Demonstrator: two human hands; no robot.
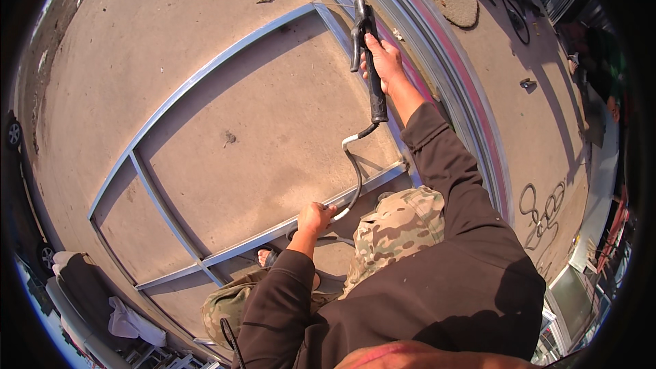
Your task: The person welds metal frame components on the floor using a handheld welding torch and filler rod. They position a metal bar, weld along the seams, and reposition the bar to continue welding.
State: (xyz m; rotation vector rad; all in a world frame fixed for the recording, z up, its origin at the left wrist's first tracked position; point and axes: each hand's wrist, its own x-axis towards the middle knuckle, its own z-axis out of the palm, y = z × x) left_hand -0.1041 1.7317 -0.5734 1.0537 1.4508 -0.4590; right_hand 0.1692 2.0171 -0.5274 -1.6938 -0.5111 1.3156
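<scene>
My right hand (384,63) is wrapped around the handle of a black welding electrode holder (378,99), its jaw end pointing away from me. A thin welding rod (335,5) sticks out left from the jaws, its tip at or very near the far corner of a metal frame (225,60); contact is too small to tell. From the handle's near end a black welding cable (359,176) with white-wrapped stretches curves down to my left hand (316,219). That hand is closed around the cable, just above the frame's near bar. The frame lies flat, with crossbars.
Long metal profiles (471,89) lie along the right side of the frame. Beyond them are a mat (451,1) and a coiled cable (543,208). A white bag (134,323) is at lower left. My camouflage-clad knee (403,222) is close to the frame's near bar.
</scene>
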